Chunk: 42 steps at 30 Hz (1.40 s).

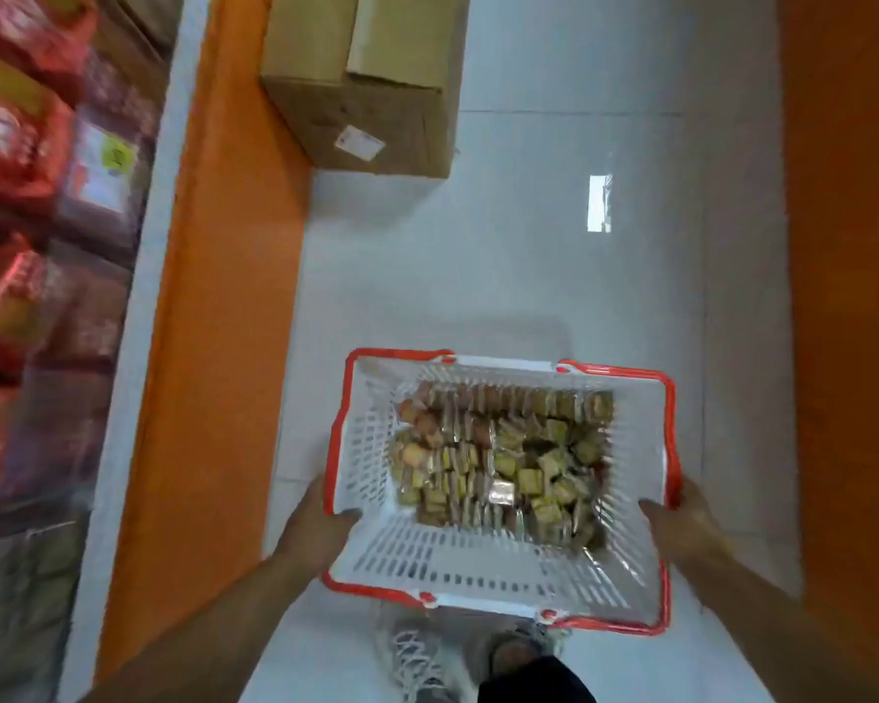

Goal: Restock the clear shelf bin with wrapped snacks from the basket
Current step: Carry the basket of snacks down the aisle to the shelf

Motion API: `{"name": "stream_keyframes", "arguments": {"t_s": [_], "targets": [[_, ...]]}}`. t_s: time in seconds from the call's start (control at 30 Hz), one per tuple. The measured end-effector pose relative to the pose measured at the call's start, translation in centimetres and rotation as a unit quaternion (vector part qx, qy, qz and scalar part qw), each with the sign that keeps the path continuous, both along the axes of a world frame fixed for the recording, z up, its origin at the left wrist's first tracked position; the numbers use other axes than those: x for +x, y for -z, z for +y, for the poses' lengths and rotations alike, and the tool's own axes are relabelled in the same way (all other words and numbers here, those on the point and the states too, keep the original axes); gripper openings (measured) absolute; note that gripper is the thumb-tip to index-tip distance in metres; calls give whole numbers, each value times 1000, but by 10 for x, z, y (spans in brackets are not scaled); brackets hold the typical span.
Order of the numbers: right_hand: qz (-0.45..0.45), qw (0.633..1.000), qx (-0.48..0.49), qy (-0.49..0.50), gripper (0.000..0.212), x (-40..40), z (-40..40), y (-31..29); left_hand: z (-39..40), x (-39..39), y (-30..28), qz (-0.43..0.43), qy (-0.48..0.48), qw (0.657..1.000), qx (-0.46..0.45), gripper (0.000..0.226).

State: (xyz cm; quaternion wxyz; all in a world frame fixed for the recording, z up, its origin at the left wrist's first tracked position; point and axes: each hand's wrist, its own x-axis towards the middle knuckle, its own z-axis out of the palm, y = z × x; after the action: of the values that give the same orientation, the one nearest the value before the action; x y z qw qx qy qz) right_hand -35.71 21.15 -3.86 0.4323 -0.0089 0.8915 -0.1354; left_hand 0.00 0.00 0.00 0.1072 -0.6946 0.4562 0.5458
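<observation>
The person holds a white slatted basket (371, 449) with red rim and folded-down red handles between both hands, above a pale tiled floor (529, 256). The left hand (321, 525) grips the basket's left end, thumb hooked over the red rim and lying inside the wall, the other fingers hidden beneath. The right hand (681, 520) clasps the right end in the same way, thumb over the rim and pointing inward. The hands are well apart, one at each short side, with the basket spanning the gap between them. Inside the basket lies a heap of wrapped snacks (503, 464), small square packets in yellow-green, brown and reddish tones, covering the bottom and gathered toward the far and right parts. Below the basket a laced grey shoe (412, 662) stands on the floor. Ahead, a brown cardboard box (366, 83) with a white label sits on the floor, partly over an orange strip (214, 296). On the left, blurred shelves (36, 195) carry red packaged goods.
</observation>
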Motion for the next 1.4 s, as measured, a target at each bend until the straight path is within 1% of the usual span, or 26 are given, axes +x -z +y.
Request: {"name": "stream_keyframes", "arguments": {"t_s": [0.07,0.1,0.13,0.2,0.3,0.4,0.47,0.53,0.63,0.7,0.8,0.87,0.93,1.07,1.17,1.27,1.3,1.33,1.37,1.4], "targets": [[20,999,11,-33,28,-4,0,12,-7,-3,19,-22,2,1000,22,50],[20,999,15,-48,24,-8,1,17,-13,-2,26,-40,-3,999,37,48],[15,998,26,-58,24,-11,-1,16,-20,-2,27,-56,-10,997,54,47],[4,997,31,-71,28,-16,-1,8,-26,-1,23,-75,17,995,62,47],[10,997,35,-72,35,-33,-5,-26,-34,-10,-8,-81,57,995,17,42],[-26,994,40,-94,39,-54,-12,-89,-42,-28,-73,-72,83,994,13,38],[-47,992,46,-104,41,-72,-20,-149,-49,-43,-132,-64,99,993,13,41],[-54,990,51,-124,43,-91,-32,-219,-58,-62,-200,-64,110,992,-6,44],[-42,987,44,-149,43,-120,-53,-326,-76,-88,-301,-61,116,990,-47,44],[-36,987,32,-153,44,-139,-67,-386,-89,-108,-360,-44,110,990,-73,46],[-14,991,3,-129,43,-163,-93,-456,-112,-136,-430,-57,97,988,-104,49],[6,994,-11,-109,42,-178,-112,-489,-132,-153,-462,-39,94,988,-117,43],[24,995,-17,-98,39,-197,-135,-513,-157,-170,-484,-16,99,987,-126,39],[48,995,-21,-82,32,-231,-202,-550,-219,-206,-510,4,108,983,-147,40],[68,995,-20,-74,31,-256,-256,-564,-273,-233,-518,18,118,983,-141,38],[84,995,-25,-52,29,-279,-306,-570,-322,-260,-523,36,104,986,-128,35],[88,995,-29,-46,28,-286,-322,-570,-337,-269,-526,38,101,988,-114,30],[93,994,-35,-37,27,-293,-338,-572,-352,-277,-529,37,103,988,-108,16],[97,994,-39,-26,27,-298,-353,-574,-367,-284,-532,35,114,987,-110,8],[102,994,-42,-16,27,-303,-369,-576,-385,-292,-529,35,126,985,-109,18]]}}
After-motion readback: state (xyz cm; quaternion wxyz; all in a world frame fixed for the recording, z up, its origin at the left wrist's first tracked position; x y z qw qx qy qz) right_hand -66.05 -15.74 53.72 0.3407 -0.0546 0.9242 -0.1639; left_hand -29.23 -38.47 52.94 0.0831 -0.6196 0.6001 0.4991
